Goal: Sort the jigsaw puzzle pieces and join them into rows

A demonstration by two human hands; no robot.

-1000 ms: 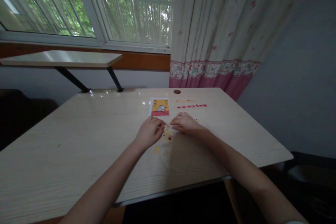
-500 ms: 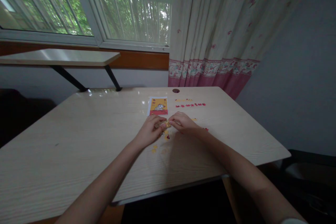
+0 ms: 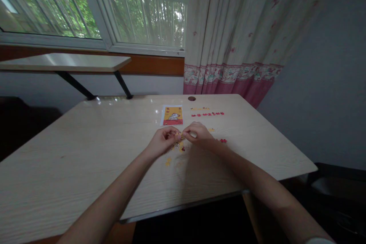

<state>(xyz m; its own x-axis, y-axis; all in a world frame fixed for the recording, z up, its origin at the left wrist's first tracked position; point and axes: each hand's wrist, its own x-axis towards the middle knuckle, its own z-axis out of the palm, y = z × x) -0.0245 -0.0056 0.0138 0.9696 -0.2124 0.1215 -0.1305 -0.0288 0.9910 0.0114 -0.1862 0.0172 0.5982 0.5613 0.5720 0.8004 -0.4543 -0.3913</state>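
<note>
Over the middle of the table, my left hand (image 3: 162,141) and my right hand (image 3: 198,132) meet fingertip to fingertip. Both pinch small yellow puzzle pieces (image 3: 182,135), largely hidden by the fingers. Just below lie more puzzle pieces (image 3: 182,148), yellow with dark and red marks. Nearer to me sits a yellow piece (image 3: 168,162). Beyond my hands lies a picture card (image 3: 173,116), yellow and red, with a white animal drawn on it.
A row of red puzzle pieces (image 3: 207,114) lies right of the card, with yellow pieces (image 3: 200,108) behind it. More red pieces (image 3: 223,140) lie beside my right forearm. A raised shelf (image 3: 85,63) stands at the table's back left, below the window.
My hands stay together near the same spot. The fingers have shifted slightly, and the yellow pieces between them now show less of their face.
</note>
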